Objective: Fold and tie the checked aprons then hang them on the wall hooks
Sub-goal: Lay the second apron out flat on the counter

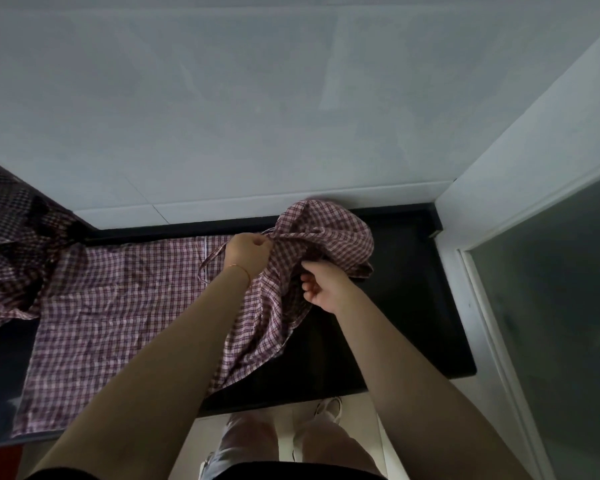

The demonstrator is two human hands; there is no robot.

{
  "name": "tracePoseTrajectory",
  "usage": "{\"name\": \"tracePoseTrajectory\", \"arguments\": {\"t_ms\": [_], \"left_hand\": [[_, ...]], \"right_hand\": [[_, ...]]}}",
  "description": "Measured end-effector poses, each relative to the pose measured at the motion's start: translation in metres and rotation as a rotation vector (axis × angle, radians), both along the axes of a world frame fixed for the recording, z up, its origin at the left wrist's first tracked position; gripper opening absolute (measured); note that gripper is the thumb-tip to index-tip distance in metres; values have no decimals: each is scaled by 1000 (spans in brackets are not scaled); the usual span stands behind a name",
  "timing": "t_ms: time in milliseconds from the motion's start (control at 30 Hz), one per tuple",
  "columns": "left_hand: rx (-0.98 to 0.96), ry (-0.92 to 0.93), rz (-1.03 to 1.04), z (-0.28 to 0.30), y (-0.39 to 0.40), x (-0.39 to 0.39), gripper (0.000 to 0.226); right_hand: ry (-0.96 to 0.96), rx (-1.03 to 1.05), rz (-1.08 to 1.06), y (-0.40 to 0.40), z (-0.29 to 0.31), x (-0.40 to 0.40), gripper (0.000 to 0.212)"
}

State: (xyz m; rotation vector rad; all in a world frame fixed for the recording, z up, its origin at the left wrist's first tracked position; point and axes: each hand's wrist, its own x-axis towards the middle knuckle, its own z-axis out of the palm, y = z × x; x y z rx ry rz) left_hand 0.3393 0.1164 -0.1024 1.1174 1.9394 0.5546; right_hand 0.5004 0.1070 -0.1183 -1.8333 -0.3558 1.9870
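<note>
A checked apron [312, 237] in red and white is bunched up and lifted off the black counter [413, 271], its upper folds rising near the grey wall [257, 98] and its lower edge trailing down toward the counter's front edge. The left hand [248, 252] grips a gathered fold at the top of the bundle, fingers curled tight into the cloth, with a thin red thread around the wrist. The right hand [321, 284] is tucked in from the underside of the bundle, palm turned up, its fingers curled around a fold of the fabric. A narrow apron strap [207, 263] loops out of the bundle just to the left of the left hand. Beneath and to the left, a second checked apron [118, 306] lies spread flat on the counter. Further left, a darker heap of checked cloth [18, 244] sits crumpled at the frame's edge. A frosted glass door [551, 289] stands to the right. Below the counter's edge, the person's legs and a pale shoe [329, 407] show against the light floor.
</note>
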Motion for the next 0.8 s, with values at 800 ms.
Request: {"name": "tracePoseTrajectory", "arguments": {"t_ms": [800], "left_hand": [[-317,35,-252,-26,-33,11,43]], "right_hand": [[-308,374,308,-3,31,23,10]]}}
